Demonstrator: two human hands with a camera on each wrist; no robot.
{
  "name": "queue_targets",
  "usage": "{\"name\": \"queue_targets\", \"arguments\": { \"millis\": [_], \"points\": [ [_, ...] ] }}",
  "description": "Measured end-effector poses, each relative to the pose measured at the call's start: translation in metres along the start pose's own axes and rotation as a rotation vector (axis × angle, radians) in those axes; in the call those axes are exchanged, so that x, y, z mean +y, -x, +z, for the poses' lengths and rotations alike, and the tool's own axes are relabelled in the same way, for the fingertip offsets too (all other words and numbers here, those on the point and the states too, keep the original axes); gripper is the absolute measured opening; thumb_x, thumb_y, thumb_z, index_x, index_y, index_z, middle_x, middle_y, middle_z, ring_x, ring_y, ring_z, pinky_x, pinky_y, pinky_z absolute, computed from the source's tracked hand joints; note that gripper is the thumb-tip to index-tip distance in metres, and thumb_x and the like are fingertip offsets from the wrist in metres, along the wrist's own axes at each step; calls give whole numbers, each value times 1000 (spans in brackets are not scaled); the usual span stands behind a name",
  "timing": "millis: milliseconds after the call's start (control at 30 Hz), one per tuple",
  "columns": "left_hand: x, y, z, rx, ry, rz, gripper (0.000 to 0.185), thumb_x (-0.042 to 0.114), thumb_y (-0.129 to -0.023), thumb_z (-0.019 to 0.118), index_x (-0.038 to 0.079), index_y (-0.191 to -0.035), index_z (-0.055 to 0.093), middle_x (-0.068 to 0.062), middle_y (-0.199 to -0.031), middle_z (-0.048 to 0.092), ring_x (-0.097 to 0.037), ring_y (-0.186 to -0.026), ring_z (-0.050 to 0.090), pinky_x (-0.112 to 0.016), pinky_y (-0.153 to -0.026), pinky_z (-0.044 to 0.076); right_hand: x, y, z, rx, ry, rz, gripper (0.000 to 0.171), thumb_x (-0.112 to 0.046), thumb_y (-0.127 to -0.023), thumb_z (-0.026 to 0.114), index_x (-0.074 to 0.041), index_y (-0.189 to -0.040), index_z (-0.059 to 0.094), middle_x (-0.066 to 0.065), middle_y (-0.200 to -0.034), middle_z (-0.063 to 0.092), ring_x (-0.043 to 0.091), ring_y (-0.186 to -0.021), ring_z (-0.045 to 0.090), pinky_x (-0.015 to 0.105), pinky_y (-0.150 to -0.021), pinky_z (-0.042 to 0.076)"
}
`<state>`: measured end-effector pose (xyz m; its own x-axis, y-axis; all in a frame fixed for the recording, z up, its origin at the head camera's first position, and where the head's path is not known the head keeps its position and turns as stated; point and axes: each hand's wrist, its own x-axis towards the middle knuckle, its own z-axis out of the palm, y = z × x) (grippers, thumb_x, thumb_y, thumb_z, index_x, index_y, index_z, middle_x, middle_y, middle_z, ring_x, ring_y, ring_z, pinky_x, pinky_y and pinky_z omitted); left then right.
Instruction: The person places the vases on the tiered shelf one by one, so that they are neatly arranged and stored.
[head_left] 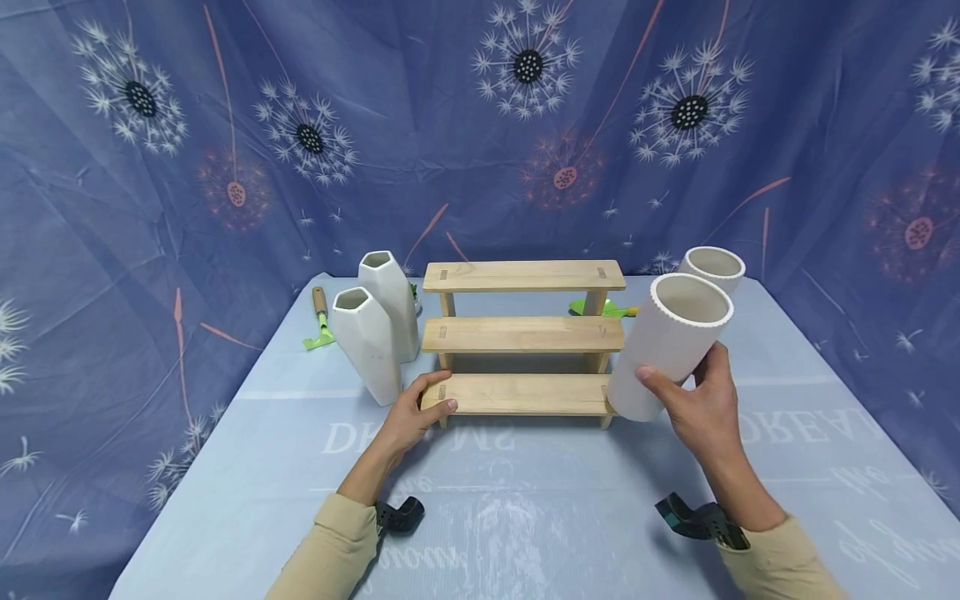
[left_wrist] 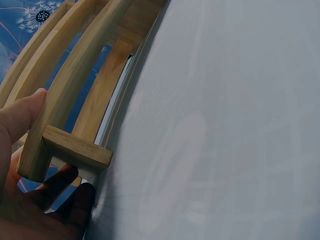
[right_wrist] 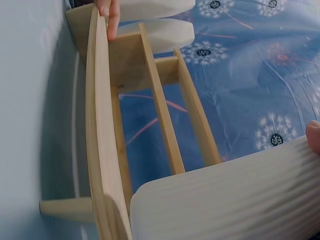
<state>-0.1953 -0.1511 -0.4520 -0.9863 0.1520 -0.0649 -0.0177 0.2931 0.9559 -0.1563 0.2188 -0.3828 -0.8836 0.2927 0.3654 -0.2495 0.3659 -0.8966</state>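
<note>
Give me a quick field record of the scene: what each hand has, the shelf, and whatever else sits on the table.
left hand: grips the left end of the bottom step of the wooden shelf
right hand: holds the ribbed white cylinder vase, tilted, at the shelf's right end
shelf: three steps, nothing on them
left of shelf: two white faceted vases, upright
behind: second white cylinder; green trowel; green tool
surface: pale blue table
</note>
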Motion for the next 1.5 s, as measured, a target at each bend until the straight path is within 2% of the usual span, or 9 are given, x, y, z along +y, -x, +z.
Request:
{"name": "queue_targets", "arguments": {
  "millis": [67, 100, 133, 233, 300, 400, 867, 1100, 1500],
  "points": [
    [0, 0, 0, 3, 2, 0, 56, 26, -86, 69, 21, -138, 47, -11, -136, 48, -23, -113, 50, -26, -85, 43, 17, -3, 3, -11, -51, -53, 87, -18, -74, 81, -19, -144, 28, 10, -143, 40, 29, -130, 42, 56, -113, 24],
    [-1, 0, 0, 3, 2, 1, 56, 27, -86, 70, 21, -137, 48, -11, -135, 48, -23, -112, 50, -26, -85, 43, 17, -3, 5, -20, -57, -66, 87, -18, -74, 81, -19, -144, 28, 10, -143, 40, 29, -130, 42, 57, -112, 24],
    [-1, -1, 0, 4, 2, 2, 56, 27, -86, 70, 22, -137, 48, -10, -135, 49, -23, -112, 51, -26, -85, 43, 10, -2, 6, -32, -38, -63, 87, -20, -75, 80, -20, -144, 27, 11, -142, 40, 31, -129, 42, 59, -110, 26],
    [-2, -1, 0, 7, 6, 0, 54, 27, -85, 70, 24, -135, 50, -9, -135, 49, -23, -112, 50, -27, -86, 42, 5, -1, 10, -40, -50, -72, 86, -14, -74, 81, -18, -143, 29, 10, -139, 43, 24, -125, 45, 55, -109, 29],
    [-2, -1, 0, 5, 5, 2, 53, 27, -85, 70, 25, -135, 50, -9, -135, 48, -23, -113, 50, -27, -87, 42, -13, 2, 13, -56, -1, -39, 86, -15, -75, 80, -20, -144, 28, 9, -138, 43, 24, -123, 45, 56, -106, 31],
    [-1, 0, 0, 5, 8, 4, 53, 27, -85, 70, 25, -135, 50, -9, -135, 48, -24, -113, 50, -27, -86, 42, -18, 3, 17, -73, 8, -26, 87, -11, -75, 79, -18, -144, 27, 7, -138, 43, 20, -123, 45, 53, -107, 33],
    [-2, -1, 1, 9, -9, -4, 55, 28, -86, 70, 20, -136, 49, -10, -138, 47, -23, -114, 49, -26, -86, 41, -21, 6, 33, -127, -10, 1, 85, -18, -76, 80, -13, -143, 29, 9, -139, 44, 28, -126, 44, 54, -108, 30],
    [-2, 0, 0, 8, -7, -1, 57, 28, -86, 70, 19, -137, 48, -9, -132, 50, -23, -109, 51, -27, -84, 43, -22, 5, 40, -145, -20, -3, 84, -19, -76, 80, -12, -142, 29, 9, -139, 44, 28, -127, 43, 54, -108, 31],
    [-3, -1, 0, 15, -7, 3, 57, 28, -86, 70, 18, -137, 48, -11, -133, 50, -22, -110, 50, -25, -84, 42, -21, 4, 50, -173, -18, -4, 82, -21, -76, 79, -9, -141, 30, 12, -138, 44, 30, -125, 45, 54, -106, 32]
  ]
}}
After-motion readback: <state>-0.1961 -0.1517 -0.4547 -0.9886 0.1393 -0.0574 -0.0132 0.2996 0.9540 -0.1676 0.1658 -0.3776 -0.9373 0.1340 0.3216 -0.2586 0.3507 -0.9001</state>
